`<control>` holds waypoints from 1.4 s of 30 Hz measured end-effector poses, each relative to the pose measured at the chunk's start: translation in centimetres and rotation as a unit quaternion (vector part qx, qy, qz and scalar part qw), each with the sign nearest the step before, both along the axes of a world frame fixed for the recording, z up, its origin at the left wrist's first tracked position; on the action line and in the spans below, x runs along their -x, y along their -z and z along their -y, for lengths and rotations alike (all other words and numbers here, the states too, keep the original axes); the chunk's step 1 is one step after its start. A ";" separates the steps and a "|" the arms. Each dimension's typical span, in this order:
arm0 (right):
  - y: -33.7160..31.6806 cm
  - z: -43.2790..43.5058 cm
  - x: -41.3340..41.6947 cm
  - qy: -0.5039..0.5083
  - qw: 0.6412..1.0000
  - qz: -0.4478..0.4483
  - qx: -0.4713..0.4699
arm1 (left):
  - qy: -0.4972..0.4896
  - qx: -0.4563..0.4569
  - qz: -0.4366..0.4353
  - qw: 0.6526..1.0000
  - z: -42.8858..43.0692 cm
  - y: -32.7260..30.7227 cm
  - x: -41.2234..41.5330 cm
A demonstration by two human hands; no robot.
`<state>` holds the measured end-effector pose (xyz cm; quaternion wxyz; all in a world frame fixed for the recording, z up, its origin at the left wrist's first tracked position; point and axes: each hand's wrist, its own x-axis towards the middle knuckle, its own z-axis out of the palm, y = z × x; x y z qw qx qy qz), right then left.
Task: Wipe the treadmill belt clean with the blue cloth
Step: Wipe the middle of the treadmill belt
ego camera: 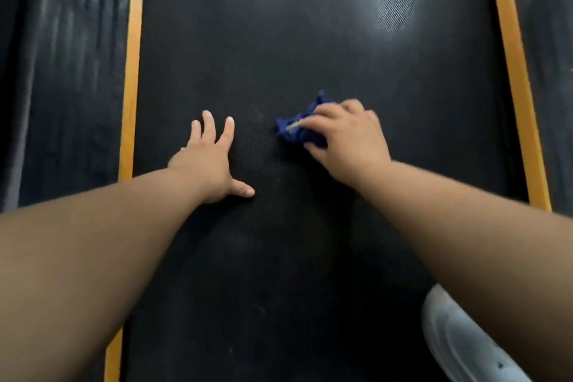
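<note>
The belt (279, 49) looked like matt black rubber, finely woven in texture, with a pale sheen far right. The cloth (299, 129) was soft, crumpled blue fabric. The side strips (131, 71) were smooth orange, the rails (68, 56) dark and ribbed, faintly glossy.

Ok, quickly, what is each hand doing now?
Left hand: open, flat on the treadmill belt, holding nothing.
Right hand: closed on the blue cloth.

R hand (347, 136) presses blue cloth (297, 129) on belt (310, 40); L hand (207, 161) flat beside.
</note>
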<state>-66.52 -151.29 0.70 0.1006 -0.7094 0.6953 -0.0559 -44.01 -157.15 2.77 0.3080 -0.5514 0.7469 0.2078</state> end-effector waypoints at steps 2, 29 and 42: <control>0.2 1.7 0.0 0.091 0.996 0.018 -0.009 | -0.013 0.007 -0.017 1.000 -0.2 0.2 -0.6; 1.5 5.1 -5.5 -0.072 0.997 0.004 0.021 | -0.028 0.038 -0.066 0.997 -0.7 0.7 -1.1; 1.4 0.4 0.4 -0.134 0.989 0.000 0.067 | 0.006 0.030 -0.060 0.998 -0.5 0.6 -1.5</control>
